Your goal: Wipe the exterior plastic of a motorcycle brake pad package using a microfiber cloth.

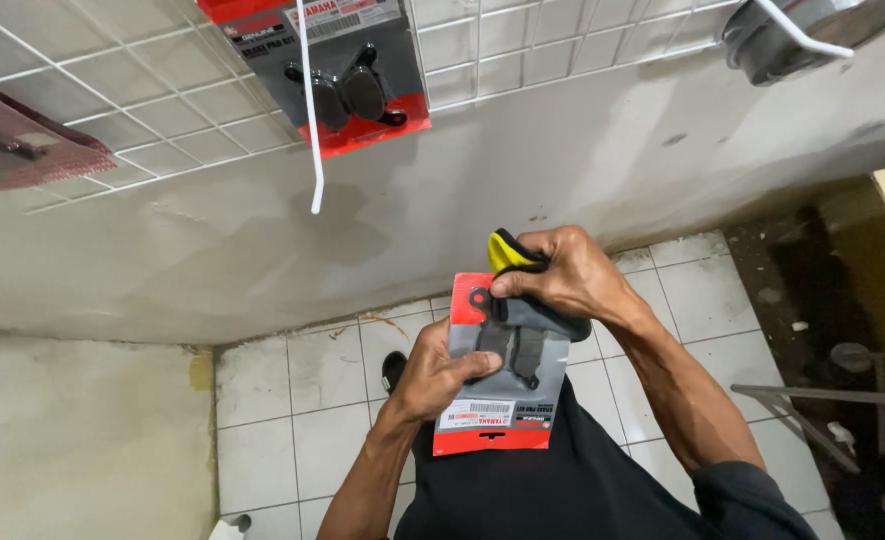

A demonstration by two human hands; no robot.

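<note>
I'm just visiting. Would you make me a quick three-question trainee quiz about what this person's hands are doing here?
1. True or false: the left hand grips the blister pack from its side.
2. What does the right hand hold against the pack's top: (a) a yellow-and-black tool, (b) a spanner, (c) nothing?
3. What hangs on the wire grid above?

Key: 1 true; 2 a; 3 a matching pack of dark pads.

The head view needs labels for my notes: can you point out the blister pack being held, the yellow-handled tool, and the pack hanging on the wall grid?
blister pack (507,395): head view, grey card face.
yellow-handled tool (502,252): head view, yellow grip.
hanging pack (347,85): head view, clear blister.
</note>
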